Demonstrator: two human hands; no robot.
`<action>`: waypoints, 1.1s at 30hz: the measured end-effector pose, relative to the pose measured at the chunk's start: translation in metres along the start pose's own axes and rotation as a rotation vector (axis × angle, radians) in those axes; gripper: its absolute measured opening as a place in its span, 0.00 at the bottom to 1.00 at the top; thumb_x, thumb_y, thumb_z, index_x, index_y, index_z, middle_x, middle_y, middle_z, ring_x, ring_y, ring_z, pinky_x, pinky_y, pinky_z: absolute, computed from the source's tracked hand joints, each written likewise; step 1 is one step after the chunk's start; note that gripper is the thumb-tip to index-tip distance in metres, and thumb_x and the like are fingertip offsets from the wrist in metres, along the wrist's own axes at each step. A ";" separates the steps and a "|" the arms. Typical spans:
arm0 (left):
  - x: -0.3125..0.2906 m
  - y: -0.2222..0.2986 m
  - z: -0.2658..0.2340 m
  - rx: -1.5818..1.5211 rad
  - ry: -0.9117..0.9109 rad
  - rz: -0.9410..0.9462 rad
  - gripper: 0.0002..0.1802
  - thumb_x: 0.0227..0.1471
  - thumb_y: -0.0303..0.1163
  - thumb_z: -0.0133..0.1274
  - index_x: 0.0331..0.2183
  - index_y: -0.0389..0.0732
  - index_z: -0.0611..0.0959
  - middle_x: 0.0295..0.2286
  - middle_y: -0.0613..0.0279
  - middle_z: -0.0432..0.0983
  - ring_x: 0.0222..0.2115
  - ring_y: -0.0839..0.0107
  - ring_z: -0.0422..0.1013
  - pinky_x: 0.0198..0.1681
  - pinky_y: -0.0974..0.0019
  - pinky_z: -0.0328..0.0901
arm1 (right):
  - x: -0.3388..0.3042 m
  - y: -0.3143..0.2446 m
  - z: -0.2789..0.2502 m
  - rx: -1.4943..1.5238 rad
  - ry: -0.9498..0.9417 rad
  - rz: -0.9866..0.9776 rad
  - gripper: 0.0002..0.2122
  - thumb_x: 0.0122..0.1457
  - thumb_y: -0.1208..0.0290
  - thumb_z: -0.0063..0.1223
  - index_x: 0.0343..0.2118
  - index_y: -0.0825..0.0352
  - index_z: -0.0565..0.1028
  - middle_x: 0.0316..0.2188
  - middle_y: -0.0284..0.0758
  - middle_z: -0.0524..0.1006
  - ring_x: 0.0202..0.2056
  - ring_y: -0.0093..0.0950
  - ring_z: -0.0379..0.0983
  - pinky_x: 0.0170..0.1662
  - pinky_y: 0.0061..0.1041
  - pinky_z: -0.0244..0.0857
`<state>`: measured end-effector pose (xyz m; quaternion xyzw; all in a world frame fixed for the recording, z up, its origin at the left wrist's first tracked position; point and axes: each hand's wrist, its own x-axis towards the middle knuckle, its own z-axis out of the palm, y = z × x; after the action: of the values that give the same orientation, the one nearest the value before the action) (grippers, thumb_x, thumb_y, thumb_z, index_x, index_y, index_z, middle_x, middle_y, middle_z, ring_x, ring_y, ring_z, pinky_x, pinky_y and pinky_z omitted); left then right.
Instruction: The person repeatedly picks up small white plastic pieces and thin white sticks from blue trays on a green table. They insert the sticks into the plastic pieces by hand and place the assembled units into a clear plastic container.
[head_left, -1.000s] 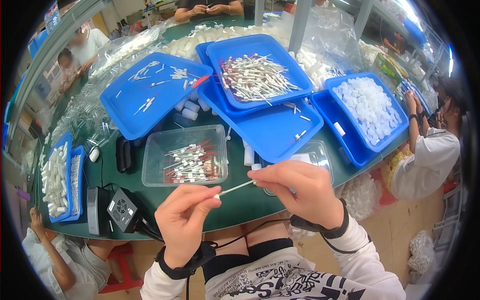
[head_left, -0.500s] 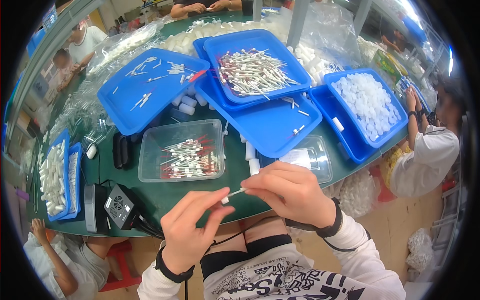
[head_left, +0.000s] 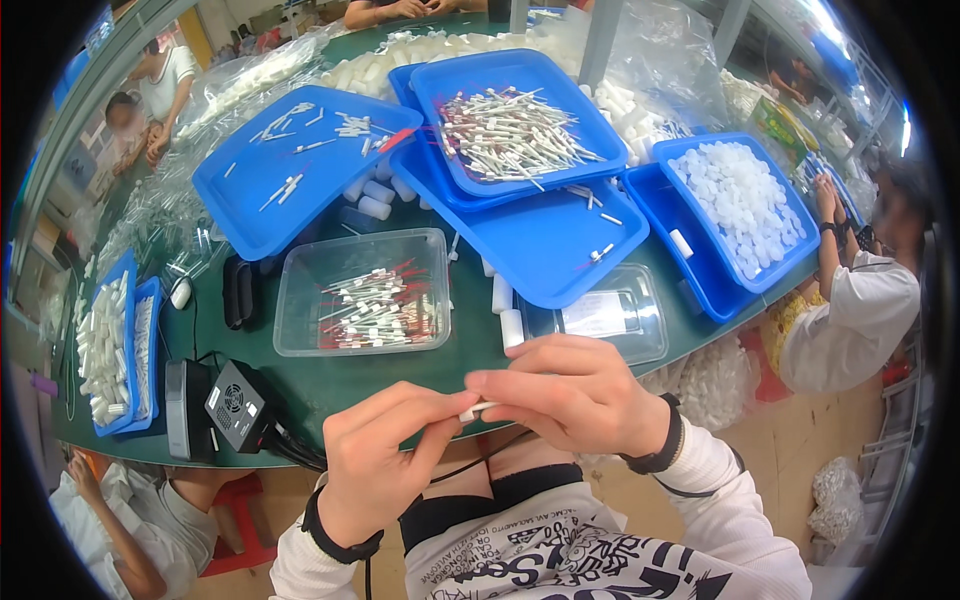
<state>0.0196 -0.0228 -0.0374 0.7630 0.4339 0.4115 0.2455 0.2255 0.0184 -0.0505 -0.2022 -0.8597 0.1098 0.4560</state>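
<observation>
Over my lap, by the table's near edge, both hands meet at a small thin white stick with a short white cap. My left hand pinches the capped end between thumb and forefinger. My right hand closes its thumb and fingers on the other end, hiding most of the stick. Just beyond them stands a clear plastic tub with a pile of similar white sticks with red parts. White cylinders lie beside a clear lid past my right hand.
Blue trays with loose sticks overlap behind the tub. At right, a blue tray holds translucent white pieces. Left are trays of white cylinders, a black box with a fan and cables. Other people sit around the table.
My hands have drawn closer together, and my right fingers now cover more of the stick. The left thumb has come up against the cap.
</observation>
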 end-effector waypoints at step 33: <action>0.078 -0.111 -0.022 0.788 -0.216 -0.122 0.08 0.37 0.26 0.55 0.27 0.38 0.79 0.26 0.56 0.77 0.32 0.55 0.75 0.35 0.56 0.68 | -0.004 0.184 -0.093 -0.715 -0.475 0.821 0.06 0.44 0.73 0.60 0.27 0.65 0.81 0.27 0.40 0.80 0.32 0.39 0.78 0.38 0.33 0.72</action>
<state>-0.0275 0.1009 -0.0744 0.8104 0.5742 0.1163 0.0027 0.3503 0.1817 -0.0706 -0.6292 -0.7733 0.0232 0.0752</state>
